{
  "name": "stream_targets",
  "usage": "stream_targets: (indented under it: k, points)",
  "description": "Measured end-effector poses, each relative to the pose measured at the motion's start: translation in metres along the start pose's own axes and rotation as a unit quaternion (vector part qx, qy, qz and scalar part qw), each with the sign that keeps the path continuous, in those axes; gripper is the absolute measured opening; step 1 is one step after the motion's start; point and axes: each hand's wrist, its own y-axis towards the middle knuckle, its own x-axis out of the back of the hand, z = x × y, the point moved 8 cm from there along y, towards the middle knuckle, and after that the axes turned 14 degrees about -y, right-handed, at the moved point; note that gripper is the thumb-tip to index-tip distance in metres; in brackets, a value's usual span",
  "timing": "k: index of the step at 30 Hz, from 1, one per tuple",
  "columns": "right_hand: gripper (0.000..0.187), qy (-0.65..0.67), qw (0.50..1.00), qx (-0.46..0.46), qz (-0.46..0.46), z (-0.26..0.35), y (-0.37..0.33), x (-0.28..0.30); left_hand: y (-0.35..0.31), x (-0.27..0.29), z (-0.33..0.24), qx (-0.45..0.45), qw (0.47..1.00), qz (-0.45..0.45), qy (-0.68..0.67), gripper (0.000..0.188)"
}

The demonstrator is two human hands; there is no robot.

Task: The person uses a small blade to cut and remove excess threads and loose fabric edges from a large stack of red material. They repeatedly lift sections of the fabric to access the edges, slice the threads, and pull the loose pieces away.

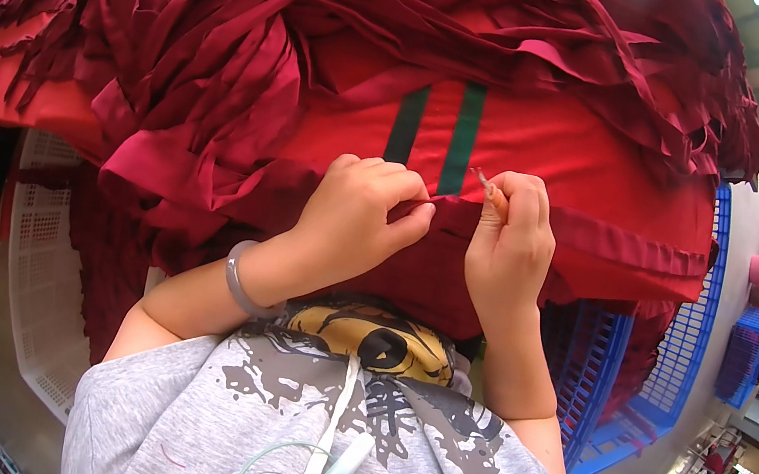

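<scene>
Left hand (359, 208) pinches a folded hem of smooth red fabric (611, 192) bearing two dark green stripes (435, 135). Right hand (510, 235), closed, grips a thin orange-handled tool (488, 188) at the hem. Crumpled maroon strips (230, 48) heaped beyond; blue plastic crate (673, 360) right.

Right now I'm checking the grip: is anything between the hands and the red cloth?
Nothing visible. The left hand pinches the red cloth directly at its folded edge; the right hand rests on it, holding a small tool.

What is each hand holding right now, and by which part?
Left hand pinches the folded edge of the red fabric garment. Right hand grips a small thin orange-handled tool by its handle, beside that edge.
</scene>
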Motion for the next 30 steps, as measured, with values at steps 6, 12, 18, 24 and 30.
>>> stream_targets:
  k: [6, 12, 18, 24, 30]
  points:
    - [0.015, 0.163, 0.986, -0.009, 0.031, -0.006, -0.006, 0.002, -0.006, 0.009, 0.005, 0.112, 0.978, 0.008, -0.174, 0.013]
    - [0.022, 0.203, 0.973, -0.110, 0.030, -0.021, -0.016, 0.016, -0.011, 0.027, -0.012, 0.059, 0.976, -0.020, -0.207, 0.014]
    - [0.025, 0.247, 0.951, -0.182, 0.035, -0.072, -0.050, 0.023, -0.050, 0.168, -0.038, -0.010, 0.878, -0.259, 0.404, 0.024]
    - [0.035, 0.233, 0.958, -0.107, 0.128, -0.051, -0.051, 0.005, -0.003, 0.111, -0.038, -0.105, 0.944, -0.198, 0.243, 0.033]
    - [0.036, 0.246, 0.944, -0.017, 0.219, -0.024, -0.056, 0.005, 0.058, 0.034, 0.030, 0.006, 0.966, -0.088, 0.242, 0.027]
